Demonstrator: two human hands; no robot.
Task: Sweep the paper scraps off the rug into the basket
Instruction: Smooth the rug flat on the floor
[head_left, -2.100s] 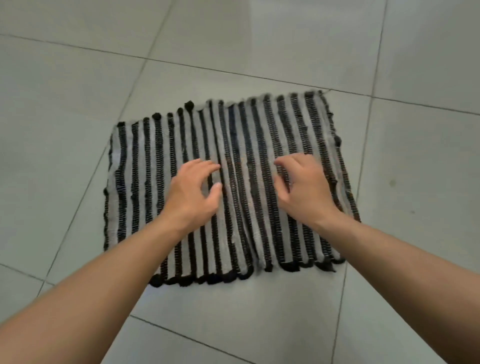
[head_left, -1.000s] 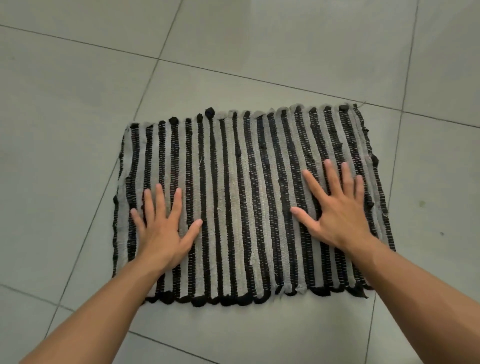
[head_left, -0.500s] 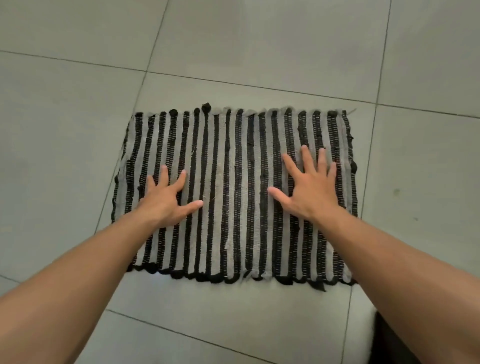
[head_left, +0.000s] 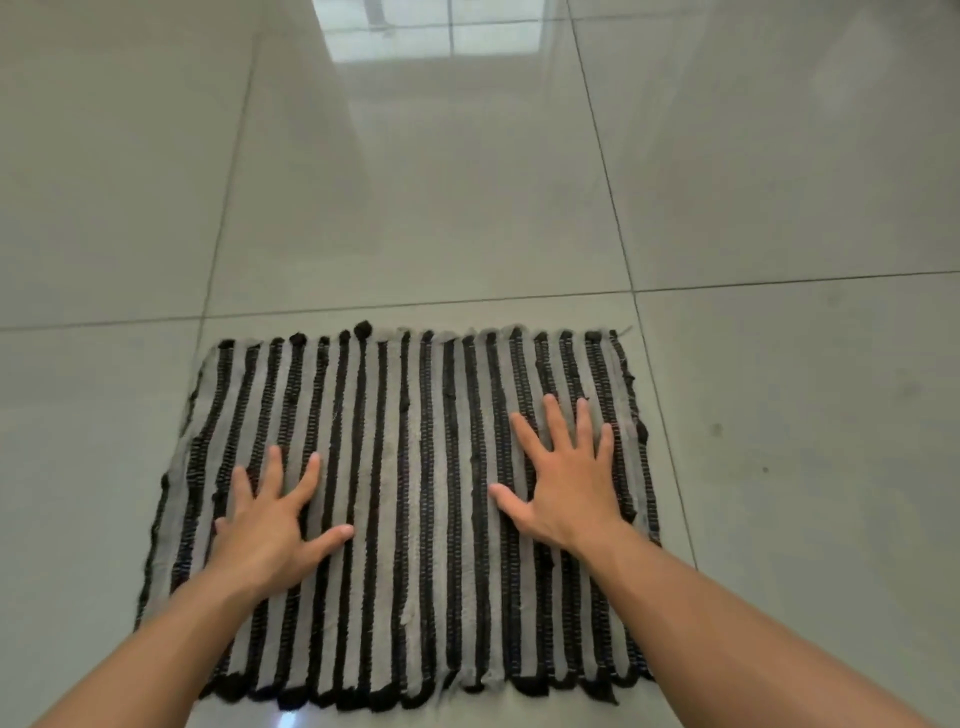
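Observation:
A black-and-grey striped rug (head_left: 410, 467) lies flat on the tiled floor. My left hand (head_left: 270, 525) rests palm down on the rug's left half, fingers spread and holding nothing. My right hand (head_left: 566, 483) presses flat on the rug's right half, its fingers also apart and empty. I see no paper scraps on the rug. No basket is in view.
Glossy grey floor tiles (head_left: 467, 197) surround the rug on all sides. A bright window reflection (head_left: 431, 28) shows on the floor at the far top. Small dark specks (head_left: 717, 429) mark the tile right of the rug.
The hands went from curled over a bunched rug to flat and spread apart, and the rug now lies smooth. The view has tilted up, showing more floor beyond.

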